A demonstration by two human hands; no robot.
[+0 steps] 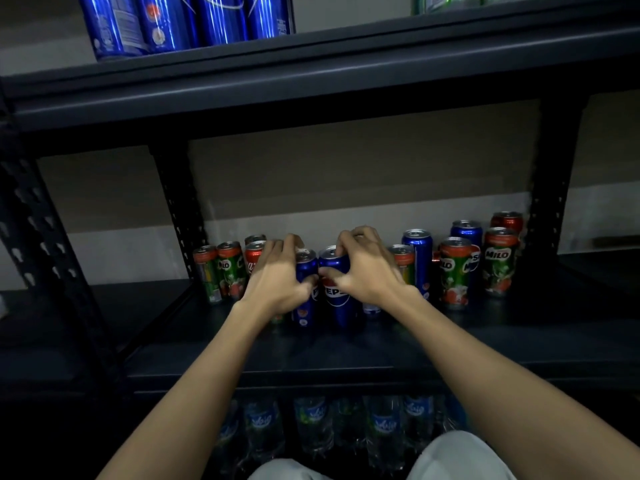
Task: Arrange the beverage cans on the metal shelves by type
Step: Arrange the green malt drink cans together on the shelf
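Here both hands [322, 271] grip two blue Pepsi cans [325, 289].

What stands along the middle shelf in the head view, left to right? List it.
Milo cans → red can → left hand gripping a blue can → Pepsi can gripped by the right hand → tall blue can → front Milo can → rightmost Milo can.
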